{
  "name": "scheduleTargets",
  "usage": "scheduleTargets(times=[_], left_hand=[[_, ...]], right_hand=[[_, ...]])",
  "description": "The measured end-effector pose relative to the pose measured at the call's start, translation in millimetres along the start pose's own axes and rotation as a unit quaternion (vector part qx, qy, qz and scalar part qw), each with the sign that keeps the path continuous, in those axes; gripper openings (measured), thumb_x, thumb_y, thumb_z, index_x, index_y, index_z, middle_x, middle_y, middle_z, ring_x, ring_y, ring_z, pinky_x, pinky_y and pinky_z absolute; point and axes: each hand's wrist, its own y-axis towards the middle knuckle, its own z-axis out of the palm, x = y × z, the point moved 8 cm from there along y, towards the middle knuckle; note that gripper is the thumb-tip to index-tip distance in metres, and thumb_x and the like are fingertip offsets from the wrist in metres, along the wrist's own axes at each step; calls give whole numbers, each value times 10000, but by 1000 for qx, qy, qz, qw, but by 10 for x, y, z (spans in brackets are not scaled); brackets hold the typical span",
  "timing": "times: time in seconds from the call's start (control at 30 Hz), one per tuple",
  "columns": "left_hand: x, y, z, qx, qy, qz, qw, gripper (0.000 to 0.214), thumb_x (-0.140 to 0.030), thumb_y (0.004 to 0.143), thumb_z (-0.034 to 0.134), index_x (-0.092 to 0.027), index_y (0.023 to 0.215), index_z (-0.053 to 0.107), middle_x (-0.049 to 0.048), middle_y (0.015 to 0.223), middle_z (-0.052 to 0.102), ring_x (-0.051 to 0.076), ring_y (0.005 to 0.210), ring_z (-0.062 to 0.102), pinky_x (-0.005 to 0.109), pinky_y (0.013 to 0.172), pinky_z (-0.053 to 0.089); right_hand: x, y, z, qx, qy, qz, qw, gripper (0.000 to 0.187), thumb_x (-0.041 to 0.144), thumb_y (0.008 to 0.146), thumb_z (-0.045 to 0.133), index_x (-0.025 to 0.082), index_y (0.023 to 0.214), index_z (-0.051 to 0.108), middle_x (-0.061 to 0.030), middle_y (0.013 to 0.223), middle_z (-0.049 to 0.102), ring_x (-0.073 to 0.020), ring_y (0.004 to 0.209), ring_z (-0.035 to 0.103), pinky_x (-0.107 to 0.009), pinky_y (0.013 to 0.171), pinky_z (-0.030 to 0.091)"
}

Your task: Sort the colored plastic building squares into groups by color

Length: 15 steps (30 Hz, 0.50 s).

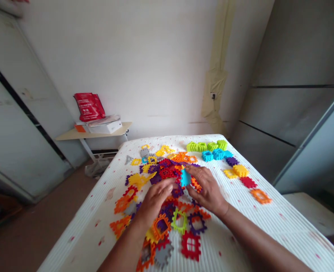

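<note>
A loose heap of toothed plastic interlocking tiles in several colours spreads over the bed. In the middle of it, a light-blue tile stands upright between the thumb and fingers of my right hand. My left hand hovers over the heap just left of that tile, fingers stretched forward and holding nothing I can see. Red tiles lie beyond the hands. Nearer to me are a lime-green frame tile, a purple frame tile and a red window tile. My forearms hide part of the heap.
Sorted by colour along the bed's right side are green stacks, blue stacks, a purple stack, yellow tiles, a red tile and orange tiles. A small table with a red bag stands behind left.
</note>
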Motion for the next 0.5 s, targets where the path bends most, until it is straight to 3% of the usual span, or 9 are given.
scheduleTargets(times=[0.07,0.17,0.27,0.33,0.4,0.5], left_hand=[[-163,-6,-322,-75,80,37,993,481,-455,688,649,-190,1089,628,77,1007,688,224,1000,602,351,894,453],[-260,-43,-1000,-218,138,65,964,475,-490,651,650,-178,1009,651,60,951,701,220,921,627,329,844,475],[-116,-157,-1749,-380,157,60,910,381,-443,609,672,-197,900,683,8,858,701,190,829,624,280,743,484],[134,-281,-2167,-483,112,20,868,365,-375,559,700,-211,886,690,-37,733,677,155,693,595,251,623,468],[339,-341,-2395,-522,82,8,849,325,-295,516,710,-202,827,693,-62,650,648,134,661,573,230,608,451],[513,-358,-2500,-529,46,15,847,264,-265,482,705,-192,735,684,-68,595,634,134,648,584,234,619,457]], right_hand=[[-273,-47,-129,16,-36,37,999,472,205,795,545,206,1262,476,-104,1204,594,-248,1047,553,-436,863,453],[-765,-242,-240,76,-96,104,987,440,151,742,526,191,1179,555,-91,1130,634,-246,987,572,-425,851,468],[-1152,-511,-188,179,-129,158,962,471,85,665,521,189,1117,601,-73,1087,655,-237,972,581,-392,856,476],[-1294,-655,-115,236,-132,183,945,501,56,634,522,199,1106,612,-64,1107,651,-228,1000,582,-371,879,469],[-1360,-734,-56,268,-135,204,932,510,49,630,529,212,1105,616,-63,1193,613,-226,1071,561,-364,922,445],[-1389,-761,-39,282,-156,247,914,469,53,660,525,211,1092,621,-72,1266,562,-217,1133,532,-327,935,428]])
